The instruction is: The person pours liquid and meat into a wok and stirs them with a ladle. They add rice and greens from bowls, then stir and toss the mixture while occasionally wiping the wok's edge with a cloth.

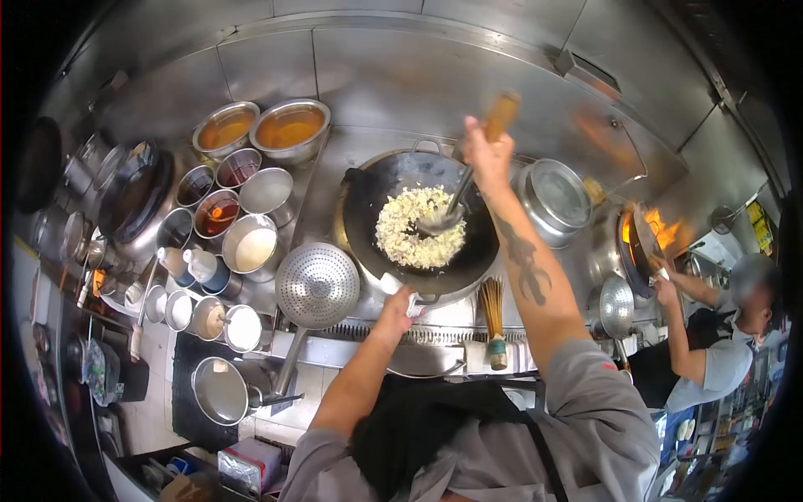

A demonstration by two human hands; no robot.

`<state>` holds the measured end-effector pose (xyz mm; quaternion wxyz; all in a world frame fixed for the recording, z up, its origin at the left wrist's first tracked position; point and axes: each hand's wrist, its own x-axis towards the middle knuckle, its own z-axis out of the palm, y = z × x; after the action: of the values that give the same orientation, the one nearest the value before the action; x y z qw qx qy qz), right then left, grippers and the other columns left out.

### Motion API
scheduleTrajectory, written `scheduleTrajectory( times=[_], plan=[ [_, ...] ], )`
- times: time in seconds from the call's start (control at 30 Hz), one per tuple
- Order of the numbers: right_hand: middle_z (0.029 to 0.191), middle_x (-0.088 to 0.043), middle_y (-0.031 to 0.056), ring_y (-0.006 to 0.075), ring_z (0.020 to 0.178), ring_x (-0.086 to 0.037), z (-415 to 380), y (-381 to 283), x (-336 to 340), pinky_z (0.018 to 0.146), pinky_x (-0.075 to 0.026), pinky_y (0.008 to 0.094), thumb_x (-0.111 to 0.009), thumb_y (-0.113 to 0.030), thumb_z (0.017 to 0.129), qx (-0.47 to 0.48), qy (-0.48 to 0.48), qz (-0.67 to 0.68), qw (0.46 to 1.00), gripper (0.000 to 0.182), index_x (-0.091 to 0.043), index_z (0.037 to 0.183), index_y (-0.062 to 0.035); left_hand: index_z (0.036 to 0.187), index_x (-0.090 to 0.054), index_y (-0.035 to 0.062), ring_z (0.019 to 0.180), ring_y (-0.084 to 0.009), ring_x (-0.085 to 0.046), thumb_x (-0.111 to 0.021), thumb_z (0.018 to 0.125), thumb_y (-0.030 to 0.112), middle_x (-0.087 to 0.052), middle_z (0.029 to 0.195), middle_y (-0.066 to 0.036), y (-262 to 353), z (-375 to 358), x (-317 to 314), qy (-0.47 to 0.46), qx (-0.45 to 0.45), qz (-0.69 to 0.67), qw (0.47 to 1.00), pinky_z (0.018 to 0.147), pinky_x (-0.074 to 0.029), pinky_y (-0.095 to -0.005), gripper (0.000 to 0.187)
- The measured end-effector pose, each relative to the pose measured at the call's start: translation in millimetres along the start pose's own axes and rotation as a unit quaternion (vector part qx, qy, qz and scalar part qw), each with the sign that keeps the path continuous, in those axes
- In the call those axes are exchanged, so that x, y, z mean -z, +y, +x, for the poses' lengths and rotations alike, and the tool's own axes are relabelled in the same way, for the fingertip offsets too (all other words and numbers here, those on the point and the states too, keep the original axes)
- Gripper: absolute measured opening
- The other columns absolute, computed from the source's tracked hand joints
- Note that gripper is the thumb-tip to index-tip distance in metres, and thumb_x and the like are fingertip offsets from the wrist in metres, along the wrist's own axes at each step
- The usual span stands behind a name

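A black wok (360, 205) sits on the stove with pale yellow and white crumbly food (401, 222) in it, perhaps egg and rice. My right hand (488, 155) is closed around the wooden handle of a ladle (457, 194). The ladle's metal bowl rests among the food, right of the wok's middle, and its handle slants up and right, blurred at the end. At the wok's near rim, my left hand (395, 313) grips a folded white cloth (391, 284) against the edge. The fingers are partly hidden there.
Left of the wok lies a perforated strainer (318, 284); beyond it stand several metal pots of sauces and two bowls of orange liquid (290, 128). A bamboo brush (493, 322) is at the front, a lidded pot (559, 197) to the right. Farther right, a co-worker (711, 343) handles a flaming wok (640, 243).
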<state>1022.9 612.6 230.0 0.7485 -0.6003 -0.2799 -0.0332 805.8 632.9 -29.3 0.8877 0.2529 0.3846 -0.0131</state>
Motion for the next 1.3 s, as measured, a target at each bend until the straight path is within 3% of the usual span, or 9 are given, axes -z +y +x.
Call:
scheduleTrajectory(
  times=[0.4, 0.53, 0.7, 0.93, 1.0, 1.13, 1.23, 1.27, 1.3],
  plan=[
    [0.056, -0.044, -0.0023, 0.0075, 0.041, -0.038, -27.8, 32.2, -14.8, 0.038, -0.033, 0.0243, -0.063, -0.014, 0.087, -0.052, 0.017, 0.115, 0.992, 0.025, -0.045, 0.072, -0.0079, 0.100, -0.060, 0.0127, 0.073, -0.0175, -0.060, -0.058, 0.088, 0.032, -0.063, 0.087, -0.002, -8.8, 11.0, 12.7, -0.033, 0.000, -0.011, 0.999, 0.052, -0.049, -0.0332, 0.023],
    [0.058, -0.044, -0.0007, 0.0078, 0.043, -0.038, -15.2, 25.4, -25.7, 0.040, -0.033, 0.0246, -0.058, -0.010, 0.089, 0.027, -0.024, -0.061, 0.997, 0.023, -0.044, 0.071, -0.0064, 0.100, -0.058, 0.0148, 0.079, -0.0185, -0.058, -0.057, 0.088, 0.031, -0.062, 0.090, -0.002, -3.1, -4.2, 1.8, -0.006, 0.007, -0.005, 1.000, 0.057, -0.048, -0.0352, 0.020],
    [0.056, -0.044, 0.0012, 0.0097, 0.042, -0.038, -52.9, 23.7, -30.1, 0.039, -0.033, 0.0255, -0.059, -0.008, 0.087, -0.053, -0.095, 0.091, 0.990, 0.025, -0.043, 0.068, -0.0059, 0.101, -0.056, 0.0143, 0.082, -0.0206, -0.056, -0.056, 0.087, 0.027, -0.060, 0.091, -0.004, -4.3, 2.1, 5.2, -0.019, 0.010, -0.029, 0.999, 0.059, -0.048, -0.0382, 0.019],
    [0.055, -0.045, 0.0005, 0.0098, 0.040, -0.039, -63.5, -4.4, -5.0, 0.038, -0.033, 0.0254, -0.060, -0.007, 0.086, -0.062, -0.041, 0.022, 0.997, 0.025, -0.044, 0.068, -0.0086, 0.097, -0.054, 0.0095, 0.075, -0.0224, -0.057, -0.056, 0.085, 0.018, -0.059, 0.085, -0.006, -5.3, 0.4, 2.5, 0.037, -0.009, -0.003, 0.999, 0.057, -0.048, -0.0349, 0.015],
    [0.054, -0.046, 0.0017, 0.0118, 0.040, -0.043, -40.2, 0.8, 6.9, 0.039, -0.036, 0.0273, -0.064, -0.010, 0.084, -0.074, -0.026, -0.011, 0.997, 0.023, -0.047, 0.070, -0.0070, 0.100, -0.054, 0.0117, 0.076, -0.0206, -0.057, -0.054, 0.087, 0.017, -0.059, 0.086, -0.005, -20.7, -30.3, -3.7, -0.051, -0.009, -0.054, 0.997, 0.056, -0.048, -0.0343, 0.014],
    [0.055, -0.045, 0.0015, 0.0141, 0.043, -0.046, -13.3, -75.3, 33.1, 0.041, -0.039, 0.0285, -0.066, -0.020, 0.083, -0.085, 0.051, 0.039, 0.994, 0.023, -0.051, 0.074, -0.0051, 0.102, -0.054, 0.0179, 0.075, -0.0183, -0.057, -0.050, 0.091, 0.022, -0.059, 0.092, -0.002, -10.4, -186.7, -48.2, 0.000, 0.053, -0.040, 0.998, 0.058, -0.048, -0.0314, 0.012],
    [0.054, -0.050, 0.0039, 0.0135, 0.040, -0.047, -22.3, -74.7, 39.0, 0.039, -0.039, 0.0300, -0.066, -0.021, 0.083, -0.033, 0.041, 0.005, 0.999, 0.026, -0.053, 0.070, -0.0022, 0.098, -0.054, 0.0099, 0.073, -0.0152, -0.056, -0.050, 0.089, 0.014, -0.058, 0.086, -0.003, -8.6, -121.3, -10.8, -0.103, -0.037, -0.034, 0.993, 0.057, -0.048, -0.0321, 0.010],
    [0.053, -0.051, 0.0045, 0.0134, 0.041, -0.048, -34.3, -49.8, 38.2, 0.039, -0.039, 0.0298, -0.065, -0.021, 0.083, -0.022, 0.030, -0.083, 0.996, 0.026, -0.053, 0.070, -0.0020, 0.094, -0.053, 0.0076, 0.070, -0.0154, -0.056, -0.052, 0.089, 0.015, -0.057, 0.080, -0.003, 5.9, -95.4, -17.0, -0.084, 0.040, -0.068, 0.993, 0.056, -0.049, -0.0326, 0.009],
    [0.052, -0.053, 0.0045, 0.0129, 0.042, -0.050, -38.7, -13.7, 28.2, 0.040, -0.039, 0.0286, -0.065, -0.022, 0.084, -0.049, 0.067, 0.004, 0.997, 0.028, -0.053, 0.069, -0.0028, 0.094, -0.054, 0.0088, 0.068, -0.0164, -0.056, -0.052, 0.089, 0.017, -0.057, 0.078, -0.003, -15.5, -75.6, 2.5, -0.092, -0.132, 0.104, 0.982, 0.054, -0.049, -0.0325, 0.010]
  ],
)
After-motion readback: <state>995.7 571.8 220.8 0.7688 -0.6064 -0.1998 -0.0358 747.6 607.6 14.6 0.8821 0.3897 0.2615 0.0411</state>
